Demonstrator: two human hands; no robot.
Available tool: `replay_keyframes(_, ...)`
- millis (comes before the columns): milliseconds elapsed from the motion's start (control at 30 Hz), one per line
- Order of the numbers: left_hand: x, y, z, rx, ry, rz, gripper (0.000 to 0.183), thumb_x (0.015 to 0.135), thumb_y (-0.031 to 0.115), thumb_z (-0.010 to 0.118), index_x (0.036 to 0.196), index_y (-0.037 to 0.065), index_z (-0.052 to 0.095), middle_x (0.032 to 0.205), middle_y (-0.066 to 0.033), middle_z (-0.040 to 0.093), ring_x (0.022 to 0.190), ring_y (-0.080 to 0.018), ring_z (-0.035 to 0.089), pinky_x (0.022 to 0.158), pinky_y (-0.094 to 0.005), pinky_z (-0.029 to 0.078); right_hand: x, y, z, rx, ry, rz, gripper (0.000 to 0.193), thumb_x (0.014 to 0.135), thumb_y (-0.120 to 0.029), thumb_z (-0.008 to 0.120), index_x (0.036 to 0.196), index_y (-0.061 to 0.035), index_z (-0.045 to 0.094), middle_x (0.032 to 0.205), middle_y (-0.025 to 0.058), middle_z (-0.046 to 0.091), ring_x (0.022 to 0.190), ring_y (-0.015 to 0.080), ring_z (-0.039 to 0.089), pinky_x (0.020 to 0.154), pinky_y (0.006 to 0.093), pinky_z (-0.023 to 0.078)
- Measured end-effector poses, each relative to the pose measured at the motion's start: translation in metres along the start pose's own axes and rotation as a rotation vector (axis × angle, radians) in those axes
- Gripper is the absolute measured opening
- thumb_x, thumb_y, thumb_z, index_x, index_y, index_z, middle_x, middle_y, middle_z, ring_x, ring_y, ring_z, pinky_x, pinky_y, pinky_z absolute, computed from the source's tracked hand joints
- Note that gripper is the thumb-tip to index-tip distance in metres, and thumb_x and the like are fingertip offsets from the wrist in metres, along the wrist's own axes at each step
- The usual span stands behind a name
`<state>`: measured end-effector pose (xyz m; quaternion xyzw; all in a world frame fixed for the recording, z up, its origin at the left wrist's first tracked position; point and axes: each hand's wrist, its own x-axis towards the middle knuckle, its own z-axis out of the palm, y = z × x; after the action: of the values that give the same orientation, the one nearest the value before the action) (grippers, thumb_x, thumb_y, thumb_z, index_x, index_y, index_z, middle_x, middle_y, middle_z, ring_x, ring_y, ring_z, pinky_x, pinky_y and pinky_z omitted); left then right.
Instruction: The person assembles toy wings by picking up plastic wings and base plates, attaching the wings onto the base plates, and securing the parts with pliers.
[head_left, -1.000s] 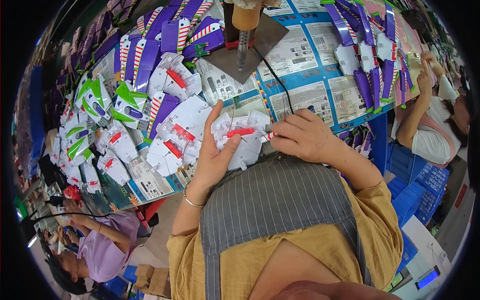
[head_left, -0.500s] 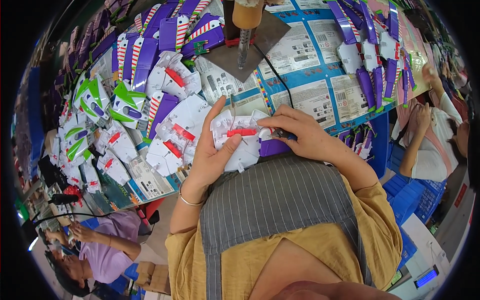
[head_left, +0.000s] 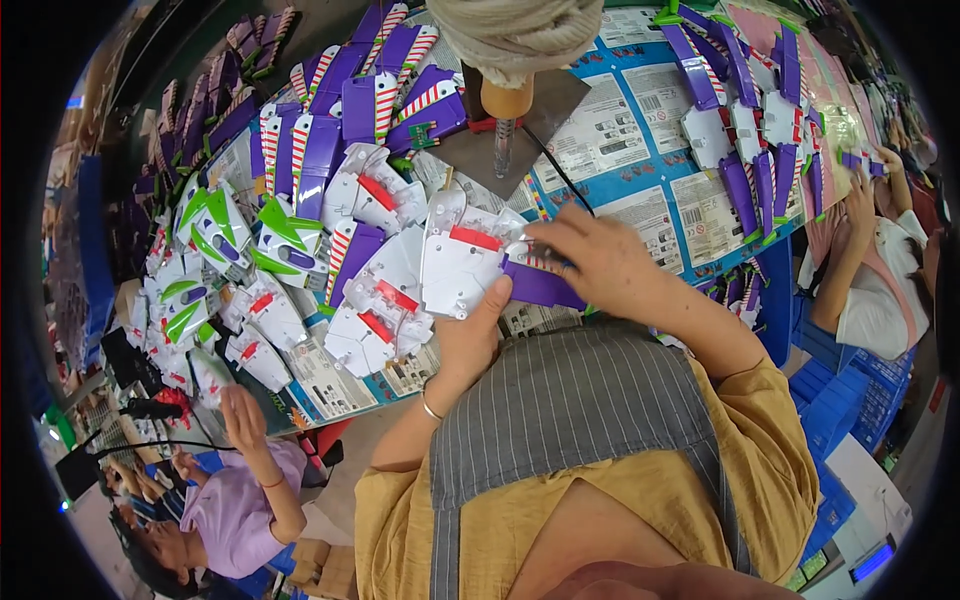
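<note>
The white shell [head_left: 460,268] is sitting turned slightly clockwise from the earlier frame; a purple wing [head_left: 540,285] is meeting its four-o'clock edge, perhaps not yet fastened, while its nine-o'clock edge is showing none. The shell is lying at twelve o'clock of the left grip [head_left: 468,340], which is clamping it under the thumb; at three o'clock the right grip [head_left: 612,265] is curling over the wing, its closure hidden.

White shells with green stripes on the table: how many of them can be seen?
3: an upper-left shell, a right-hand shell beside it, and a lower shell, below the first in the picture. Others may be hidden.
</note>
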<state>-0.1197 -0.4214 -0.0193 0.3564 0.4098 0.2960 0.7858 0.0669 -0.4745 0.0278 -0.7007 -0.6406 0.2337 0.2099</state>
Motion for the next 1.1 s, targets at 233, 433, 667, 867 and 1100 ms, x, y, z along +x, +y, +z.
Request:
replay_keyframes(233, 0.001, 0.011, -0.003, 0.132, -0.007, 0.058, 0.034, 0.082, 0.014, 0.069, 0.109, -0.002, 0.056, 0.103, -0.0073, 0.061, 0.093, -0.0147, 0.057, 0.081, -0.0274, 0.045, 0.022, 0.012, -0.015, -0.362, 0.011, -0.062, 0.017, 0.075, -0.012, 0.055, 0.089, -0.0038, 0.054, 0.082, 0.0108, 0.056, 0.067, 0.0276, 0.061, 0.062, 0.0385, 0.048)
replay_keyframes(433, 0.005, 0.017, 0.000, 0.180, -0.062, 0.100, 0.033, 0.082, 0.014, 0.068, 0.109, -0.002, 0.056, 0.102, -0.0068, 0.061, 0.092, -0.0145, 0.057, 0.081, -0.0275, 0.045, 0.031, 0.010, -0.010, -0.383, -0.057, -0.117, 0.018, 0.074, -0.012, 0.056, 0.088, -0.0018, 0.055, 0.076, 0.0113, 0.060, 0.068, 0.0271, 0.063, 0.060, 0.0358, 0.049)
replay_keyframes(667, 0.009, 0.008, -0.009, 0.136, 0.025, -0.003, 0.035, 0.084, 0.006, 0.064, 0.116, 0.000, 0.050, 0.108, -0.0093, 0.059, 0.097, -0.0188, 0.058, 0.084, -0.0326, 0.047, 0.039, 0.006, -0.038, -0.398, -0.182, -0.132, 0.019, 0.072, -0.012, 0.057, 0.087, -0.0004, 0.057, 0.074, 0.0130, 0.063, 0.068, 0.0263, 0.065, 0.058, 0.0355, 0.050)
replay_keyframes(867, 0.010, 0.012, 0.000, 0.142, -0.042, 0.065, 0.036, 0.084, 0.005, 0.063, 0.116, 0.000, 0.050, 0.109, -0.0092, 0.058, 0.098, -0.0187, 0.057, 0.084, -0.0325, 0.047, 0.039, 0.020, -0.017, -0.379, -0.086, -0.167, 0.018, 0.071, -0.011, 0.057, 0.086, -0.0006, 0.057, 0.072, 0.0143, 0.063, 0.069, 0.0278, 0.065, 0.060, 0.0379, 0.051)
replay_keyframes(1100, 0.012, 0.014, 0.005, 0.049, -0.006, 0.037, 0.036, 0.083, 0.011, 0.068, 0.112, -0.002, 0.053, 0.106, -0.0069, 0.060, 0.095, -0.0145, 0.056, 0.083, -0.0274, 0.044, 0.042, 0.018, -0.018, -0.302, -0.152, -0.128, 0.015, 0.072, -0.012, 0.056, 0.083, -0.0011, 0.057, 0.071, 0.0140, 0.063, 0.068, 0.0284, 0.065, 0.058, 0.0375, 0.050)
